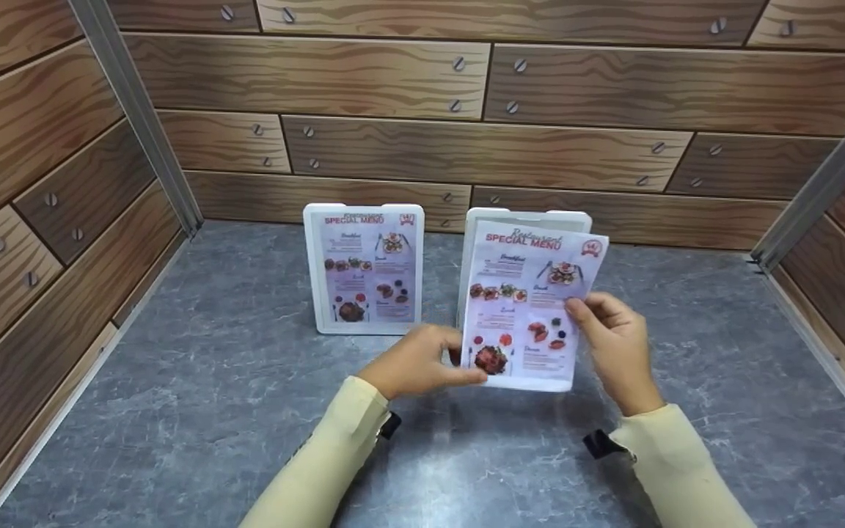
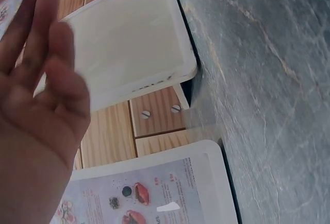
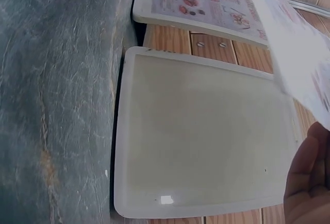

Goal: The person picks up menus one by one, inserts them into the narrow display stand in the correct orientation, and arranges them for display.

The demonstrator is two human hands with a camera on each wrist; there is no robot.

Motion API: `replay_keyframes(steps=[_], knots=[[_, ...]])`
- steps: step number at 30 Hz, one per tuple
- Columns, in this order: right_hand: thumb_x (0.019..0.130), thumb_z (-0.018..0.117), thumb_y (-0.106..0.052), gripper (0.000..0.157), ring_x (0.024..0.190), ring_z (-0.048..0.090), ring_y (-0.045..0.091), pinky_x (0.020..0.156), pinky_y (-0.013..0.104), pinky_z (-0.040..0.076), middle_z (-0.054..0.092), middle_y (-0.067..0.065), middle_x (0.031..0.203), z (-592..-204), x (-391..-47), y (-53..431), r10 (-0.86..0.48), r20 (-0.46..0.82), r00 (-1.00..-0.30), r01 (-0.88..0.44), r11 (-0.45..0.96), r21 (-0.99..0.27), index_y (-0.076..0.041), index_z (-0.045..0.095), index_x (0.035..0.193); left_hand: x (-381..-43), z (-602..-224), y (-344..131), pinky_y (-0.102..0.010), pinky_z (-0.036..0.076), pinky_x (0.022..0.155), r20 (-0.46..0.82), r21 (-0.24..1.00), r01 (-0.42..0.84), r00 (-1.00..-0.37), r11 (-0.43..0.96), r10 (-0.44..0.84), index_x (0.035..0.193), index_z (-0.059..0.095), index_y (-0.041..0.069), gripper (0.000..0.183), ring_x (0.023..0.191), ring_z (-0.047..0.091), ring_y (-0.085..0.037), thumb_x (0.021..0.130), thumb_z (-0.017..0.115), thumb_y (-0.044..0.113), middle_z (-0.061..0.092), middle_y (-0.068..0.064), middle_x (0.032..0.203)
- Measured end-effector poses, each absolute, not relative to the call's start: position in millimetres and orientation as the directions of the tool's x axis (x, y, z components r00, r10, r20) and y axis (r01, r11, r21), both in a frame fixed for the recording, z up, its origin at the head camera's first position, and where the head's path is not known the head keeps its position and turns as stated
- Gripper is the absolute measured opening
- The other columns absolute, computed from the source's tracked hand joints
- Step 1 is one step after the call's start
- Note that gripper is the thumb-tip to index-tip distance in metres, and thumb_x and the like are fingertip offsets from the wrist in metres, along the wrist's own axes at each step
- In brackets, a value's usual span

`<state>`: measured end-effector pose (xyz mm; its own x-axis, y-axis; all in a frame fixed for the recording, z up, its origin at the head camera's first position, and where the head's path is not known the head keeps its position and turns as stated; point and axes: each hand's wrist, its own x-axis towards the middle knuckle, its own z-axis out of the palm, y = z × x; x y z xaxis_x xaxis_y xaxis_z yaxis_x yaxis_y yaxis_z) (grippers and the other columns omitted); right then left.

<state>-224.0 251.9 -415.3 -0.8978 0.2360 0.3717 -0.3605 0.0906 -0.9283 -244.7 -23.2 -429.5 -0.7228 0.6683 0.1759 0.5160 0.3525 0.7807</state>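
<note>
Both hands hold a printed menu sheet (image 1: 525, 308) headed "SPECIAL MENU" in front of the right-hand white display stand (image 1: 496, 213). My left hand (image 1: 422, 363) pinches its lower left corner, thumb in front. My right hand (image 1: 617, 345) pinches its right edge between thumb and fingers. In the right wrist view the sheet (image 3: 299, 49) stands apart from the stand's blank cream panel (image 3: 201, 136). In the left wrist view, fingers of the left hand (image 2: 44, 95) reach toward the sheet at the upper left corner.
A second white stand (image 1: 311, 271), upright on the left, holds a matching menu (image 1: 367, 271). Both stands rest on a grey marbled tabletop (image 1: 210, 411). Wood-patterned panels (image 1: 393, 73) with metal corner posts (image 1: 151, 125) enclose the back and sides.
</note>
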Motion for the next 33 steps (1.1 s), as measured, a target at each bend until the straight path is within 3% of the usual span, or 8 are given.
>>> replay_keyframes(steps=[4,11,13,16,20,26,33], knots=[[0.098,0.069,-0.004,0.019,0.070,0.069,0.011,0.064,0.024,0.057,0.076,0.001,0.085,-415.5,-224.5,253.5,0.255,0.376,-0.891,-0.366,0.087,-0.926,0.014,0.069,0.104,-245.2,-432.3,-22.7,-0.020,0.051,0.068,0.072,0.774,0.504,-0.671,0.383,0.738,0.094,0.080,0.017,0.016,0.073,0.062,-0.009,0.090,0.082,0.033,0.072,0.014,0.086],[0.099,0.069,-0.005,0.020,0.070,0.069,0.012,0.064,0.024,0.057,0.076,0.002,0.086,-417.5,-226.2,257.6,0.259,0.384,-0.886,-0.367,0.114,-0.923,0.013,0.070,0.106,-246.8,-428.8,-28.9,-0.021,0.047,0.059,0.023,0.773,0.480,-0.674,0.414,0.739,0.080,0.073,0.016,0.021,0.064,0.053,-0.004,0.090,0.081,0.033,0.071,0.007,0.080],[0.099,0.068,-0.005,0.020,0.071,0.069,0.012,0.065,0.024,0.057,0.076,0.001,0.087,-418.0,-226.4,257.6,0.250,0.381,-0.890,-0.363,0.114,-0.925,0.014,0.070,0.105,-247.9,-427.7,-31.7,-0.022,0.050,0.062,0.064,0.769,0.491,-0.695,0.408,0.716,0.082,0.072,0.017,0.023,0.066,0.056,-0.005,0.091,0.079,0.036,0.071,0.005,0.082],[0.099,0.067,-0.003,0.020,0.072,0.068,0.011,0.066,0.023,0.057,0.076,0.000,0.086,-418.4,-226.4,256.4,0.224,0.375,-0.899,-0.360,0.109,-0.927,0.015,0.068,0.105,-249.1,-425.7,-32.6,-0.027,0.055,0.069,0.175,0.781,0.494,-0.761,0.383,0.624,0.098,0.074,0.019,0.024,0.076,0.063,-0.008,0.095,0.074,0.042,0.071,0.006,0.091],[0.100,0.066,-0.002,0.020,0.074,0.068,0.011,0.068,0.023,0.056,0.075,0.000,0.085,-418.1,-225.7,252.5,0.152,0.356,-0.922,-0.345,0.100,-0.933,0.017,0.067,0.104,-248.8,-421.8,-28.1,-0.029,0.056,0.071,0.363,0.786,0.526,-0.818,0.326,0.446,0.106,0.071,0.015,0.021,0.078,0.063,-0.010,0.099,0.070,0.035,0.069,0.008,0.092],[0.101,0.064,-0.003,0.018,0.077,0.066,0.014,0.072,0.027,0.056,0.073,0.004,0.089,-418.3,-226.0,252.7,0.079,0.327,-0.942,-0.318,0.112,-0.941,0.013,0.067,0.108,-247.1,-419.0,-25.7,-0.028,0.054,0.065,0.492,0.749,0.579,-0.811,0.322,0.317,0.096,0.070,0.014,0.011,0.069,0.059,-0.007,0.100,0.070,0.025,0.068,0.007,0.083],[0.100,0.064,-0.001,0.018,0.078,0.065,0.012,0.072,0.024,0.055,0.073,0.002,0.089,-416.2,-224.7,254.9,0.086,0.345,-0.935,-0.335,0.112,-0.935,0.015,0.066,0.107,-247.1,-423.6,-23.7,-0.034,0.055,0.065,0.491,0.773,0.575,-0.809,0.268,0.323,0.097,0.070,0.012,0.014,0.068,0.061,-0.011,0.102,0.068,0.025,0.068,0.005,0.083]])
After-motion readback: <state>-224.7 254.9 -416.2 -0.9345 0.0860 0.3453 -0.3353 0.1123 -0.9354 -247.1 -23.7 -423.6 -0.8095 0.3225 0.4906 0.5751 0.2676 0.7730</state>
